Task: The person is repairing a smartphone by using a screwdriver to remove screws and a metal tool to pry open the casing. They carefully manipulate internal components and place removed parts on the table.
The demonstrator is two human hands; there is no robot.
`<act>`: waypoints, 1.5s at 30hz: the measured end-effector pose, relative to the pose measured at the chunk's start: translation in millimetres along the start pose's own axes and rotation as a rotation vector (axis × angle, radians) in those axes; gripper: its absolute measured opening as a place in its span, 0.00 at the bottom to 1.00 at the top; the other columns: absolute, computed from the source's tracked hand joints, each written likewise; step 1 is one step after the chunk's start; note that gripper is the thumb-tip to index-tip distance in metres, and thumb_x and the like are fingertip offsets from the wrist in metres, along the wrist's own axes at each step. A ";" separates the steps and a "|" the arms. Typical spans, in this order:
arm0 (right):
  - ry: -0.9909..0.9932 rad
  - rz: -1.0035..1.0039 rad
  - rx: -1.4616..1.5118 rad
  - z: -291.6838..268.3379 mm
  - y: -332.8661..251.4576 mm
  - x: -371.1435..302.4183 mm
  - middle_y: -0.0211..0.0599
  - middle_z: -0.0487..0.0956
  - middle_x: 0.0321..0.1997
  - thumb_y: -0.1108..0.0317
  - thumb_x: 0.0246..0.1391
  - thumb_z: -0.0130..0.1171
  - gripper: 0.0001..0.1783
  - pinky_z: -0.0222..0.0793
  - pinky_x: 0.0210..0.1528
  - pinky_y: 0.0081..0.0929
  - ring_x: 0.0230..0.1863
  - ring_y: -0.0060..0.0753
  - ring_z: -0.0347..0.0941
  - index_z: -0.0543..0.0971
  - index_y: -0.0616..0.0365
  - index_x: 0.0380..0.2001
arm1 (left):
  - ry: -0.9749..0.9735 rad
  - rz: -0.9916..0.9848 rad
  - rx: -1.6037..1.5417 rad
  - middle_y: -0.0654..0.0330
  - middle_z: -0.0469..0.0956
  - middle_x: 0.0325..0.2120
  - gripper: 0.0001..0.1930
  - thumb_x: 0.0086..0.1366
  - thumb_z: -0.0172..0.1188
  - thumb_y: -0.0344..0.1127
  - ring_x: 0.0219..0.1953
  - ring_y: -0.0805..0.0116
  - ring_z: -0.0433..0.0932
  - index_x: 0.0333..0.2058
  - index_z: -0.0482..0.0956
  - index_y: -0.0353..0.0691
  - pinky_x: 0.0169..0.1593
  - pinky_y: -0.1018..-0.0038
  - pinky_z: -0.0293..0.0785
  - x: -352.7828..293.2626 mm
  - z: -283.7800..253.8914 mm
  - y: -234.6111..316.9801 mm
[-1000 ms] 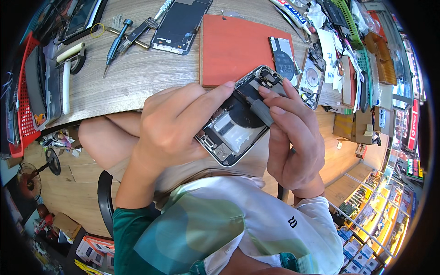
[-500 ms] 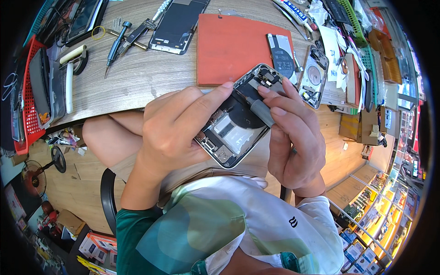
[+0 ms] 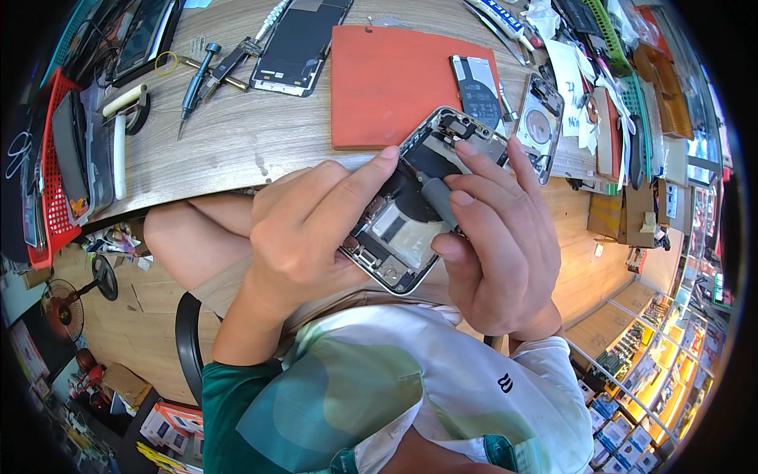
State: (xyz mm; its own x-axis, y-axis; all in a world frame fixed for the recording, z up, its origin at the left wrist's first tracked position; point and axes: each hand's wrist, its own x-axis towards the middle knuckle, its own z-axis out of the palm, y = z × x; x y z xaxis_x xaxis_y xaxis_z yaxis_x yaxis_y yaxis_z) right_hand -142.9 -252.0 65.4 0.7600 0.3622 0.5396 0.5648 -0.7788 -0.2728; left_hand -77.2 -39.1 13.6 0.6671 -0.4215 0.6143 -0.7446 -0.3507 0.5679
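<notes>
My left hand (image 3: 296, 229) grips an opened phone housing (image 3: 407, 245) by its left side, with the forefinger along the upper left edge. The housing is tilted over my lap, just off the table's front edge, its inside facing up. A screwdriver (image 3: 439, 199) with a grey cylindrical handle lies between the thumb and fingers of my right hand (image 3: 505, 245). Its thin tip reaches into the housing near the left edge, close to my left forefinger. Some right fingertips rest over the housing's upper right part. What the tip touches is too small to make out.
Beyond my hands lies an orange-red mat (image 3: 395, 87) with a phone battery (image 3: 478, 95) on it. Another phone housing (image 3: 539, 122) lies to its right. A detached screen (image 3: 296, 51) and a blue screwdriver (image 3: 192, 95) are leftward, near a red basket (image 3: 57, 197).
My right fingers have shifted on the screwdriver: the thumb is now higher beside the handle. The screwdriver has moved slightly left. My left hand keeps hold of the housing.
</notes>
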 end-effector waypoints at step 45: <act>-0.020 0.133 0.060 -10.0 9.5 20.5 0.47 0.83 0.50 0.79 0.64 0.63 0.15 0.57 0.79 0.70 0.59 0.54 0.81 0.77 0.58 0.53 | 0.047 -0.021 -0.021 0.61 0.76 0.21 0.29 0.46 0.79 0.31 0.22 0.72 0.75 0.51 0.91 0.31 0.28 0.75 0.70 2.0 4.1 -2.8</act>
State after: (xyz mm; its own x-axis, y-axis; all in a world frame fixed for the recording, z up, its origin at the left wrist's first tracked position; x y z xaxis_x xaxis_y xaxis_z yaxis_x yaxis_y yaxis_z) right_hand -125.2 -257.1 81.9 0.8354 0.2685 0.4796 0.4765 -0.7886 -0.3886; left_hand -73.8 -42.4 11.0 0.6832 -0.3740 0.6272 -0.7302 -0.3409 0.5922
